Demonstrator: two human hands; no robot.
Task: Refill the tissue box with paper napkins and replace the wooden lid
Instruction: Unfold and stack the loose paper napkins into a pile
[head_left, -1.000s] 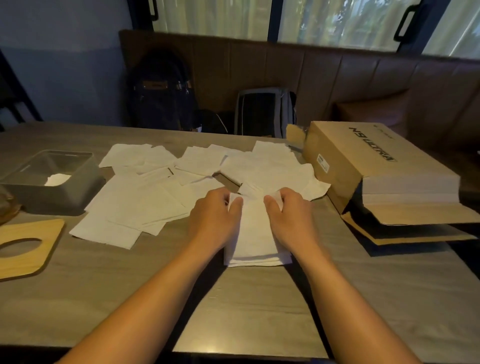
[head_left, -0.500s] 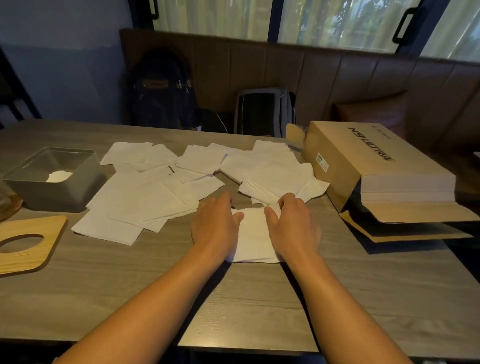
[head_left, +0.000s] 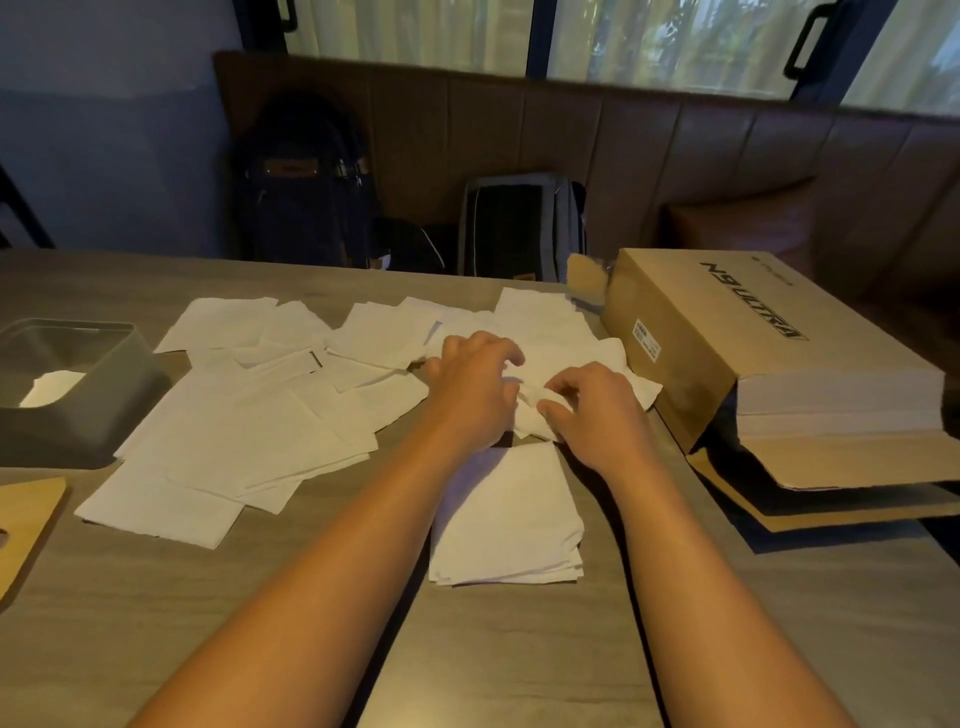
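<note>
Wood-grain table (head_left: 519, 649) lies under you, with a bench and bags beyond. You're at the gathering step. Your right hand (head_left: 592, 410) pinches a loose napkin (head_left: 527, 421) out of the scattered napkins (head_left: 249, 431). Your left hand (head_left: 475, 387) lies curled on the same sheet, and you can't tell whether it grips. A neat stack (head_left: 506, 514) sits just nearer than both hands. The tissue box (head_left: 78, 431) waits at the left, nearly empty, its wooden lid (head_left: 26, 525) off beside it. Next, I judge, lay this sheet squarely on the stack. The cardboard box (head_left: 701, 332) at right reads "ULTRA"; its sticker is too small to read

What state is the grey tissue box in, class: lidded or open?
Open. The grey tissue box shows its inside; the light wooden lid lies flat beside it.
</note>
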